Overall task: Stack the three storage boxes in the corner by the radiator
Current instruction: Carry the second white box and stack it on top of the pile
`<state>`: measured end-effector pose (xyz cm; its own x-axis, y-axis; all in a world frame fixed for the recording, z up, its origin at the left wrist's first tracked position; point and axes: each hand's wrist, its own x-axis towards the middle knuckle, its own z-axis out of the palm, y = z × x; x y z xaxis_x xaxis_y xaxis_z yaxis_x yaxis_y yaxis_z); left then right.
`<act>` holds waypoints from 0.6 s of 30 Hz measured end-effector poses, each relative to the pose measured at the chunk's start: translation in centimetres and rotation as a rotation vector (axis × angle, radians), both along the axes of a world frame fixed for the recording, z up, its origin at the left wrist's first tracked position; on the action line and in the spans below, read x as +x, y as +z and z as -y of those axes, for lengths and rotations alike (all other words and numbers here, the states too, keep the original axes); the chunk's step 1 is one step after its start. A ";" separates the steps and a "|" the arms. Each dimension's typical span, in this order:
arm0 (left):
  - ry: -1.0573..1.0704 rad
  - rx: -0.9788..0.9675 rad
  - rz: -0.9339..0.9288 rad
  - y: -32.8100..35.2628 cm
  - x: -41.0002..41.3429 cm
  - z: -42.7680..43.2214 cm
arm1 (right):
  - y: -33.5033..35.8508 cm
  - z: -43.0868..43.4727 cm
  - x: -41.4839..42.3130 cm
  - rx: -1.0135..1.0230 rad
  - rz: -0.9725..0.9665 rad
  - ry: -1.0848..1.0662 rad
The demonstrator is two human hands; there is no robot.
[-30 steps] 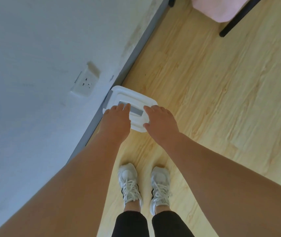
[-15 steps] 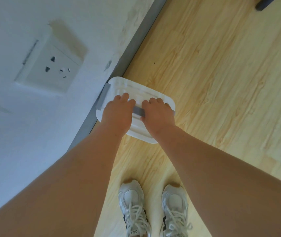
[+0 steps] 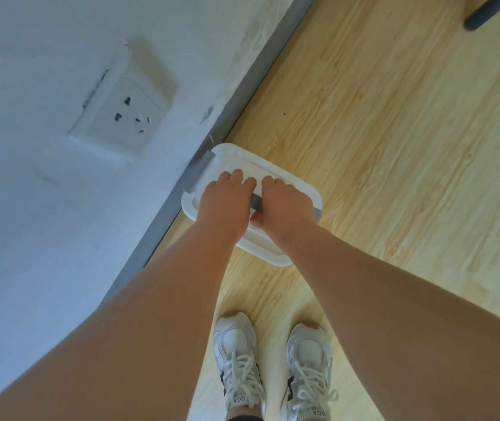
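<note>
At the skirting [image 3: 233,95], left hand [image 3: 224,205] and right hand [image 3: 285,208] grip the white box's [image 3: 261,247] grey handle [image 3: 257,203].

Light wood-grain laminate floor [image 3: 394,147], bordered by a grey skirting board [image 3: 242,95]. On it: one white lidded storage box [image 3: 242,161] beside the skirting, two white sneakers [image 3: 236,344] nearer the camera, and a dark furniture leg [image 3: 485,10] well apart.

Soft, even daylight, perhaps from the far right, leaves the wooden floor [image 3: 394,153] bright and warm and the white wall [image 3: 36,226] on the left a cool bluish grey, with only faint, diffuse shadows, mild softness throughout, and wide-angle distortion that bends the skirting board [image 3: 244,95] toward the edges.
</note>
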<state>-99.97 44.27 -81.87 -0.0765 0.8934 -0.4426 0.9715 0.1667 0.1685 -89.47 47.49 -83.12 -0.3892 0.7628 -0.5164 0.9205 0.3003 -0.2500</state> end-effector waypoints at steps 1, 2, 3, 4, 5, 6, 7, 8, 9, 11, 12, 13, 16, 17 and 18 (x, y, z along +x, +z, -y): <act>-0.006 0.002 0.005 0.6 0.2 0.2 | 0.6 0.4 0.2 -0.006 -0.011 0.006; -0.015 0.005 0.007 1.2 0.3 0.4 | 1.2 0.8 0.5 -0.014 -0.025 0.011; -0.023 0.007 0.006 2.0 0.6 0.6 | 2.2 1.1 0.8 -0.024 -0.039 0.014; -0.026 0.009 0.003 2.8 0.8 0.8 | 3.1 1.4 1.2 -0.035 -0.050 0.018; -0.021 0.013 0.000 3.6 1.1 1.1 | 3.9 1.7 1.6 -0.040 -0.060 0.024; -0.011 0.019 -0.004 4.5 1.3 1.3 | 4.9 1.8 1.9 -0.037 -0.066 0.038; 0.000 0.029 -0.009 5.8 1.4 1.7 | 6.3 2.0 2.2 -0.026 -0.066 0.069; 0.006 0.035 -0.011 7.0 1.5 2.2 | 7.7 2.1 2.3 -0.014 -0.063 0.109; 0.018 0.041 -0.007 8.6 1.4 2.8 | 9.5 2.4 2.5 -0.001 -0.060 0.151; 0.050 0.044 0.009 11.2 1.4 3.8 | 12.4 2.7 2.5 0.021 -0.047 0.214; 0.076 0.044 0.020 12.9 1.4 4.5 | 14.2 2.9 2.5 0.028 -0.041 0.245; 0.102 0.042 0.030 14.4 1.4 5.0 | 15.7 3.1 2.5 0.035 -0.032 0.276; 0.222 0.049 0.076 19.4 1.3 7.1 | 20.8 4.5 2.1 0.078 -0.004 0.395; 0.256 0.041 0.092 20.7 1.3 7.6 | 22.1 4.9 2.1 0.093 0.006 0.420; 0.292 0.034 0.103 22.3 1.2 8.5 | 23.7 5.6 1.9 0.100 0.016 0.444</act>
<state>-98.72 35.82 -59.57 -0.2885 0.8547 -0.4315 0.8607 0.4289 0.2741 -87.52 41.92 -59.40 -0.6827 0.5699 -0.4574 0.7003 0.6889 -0.1871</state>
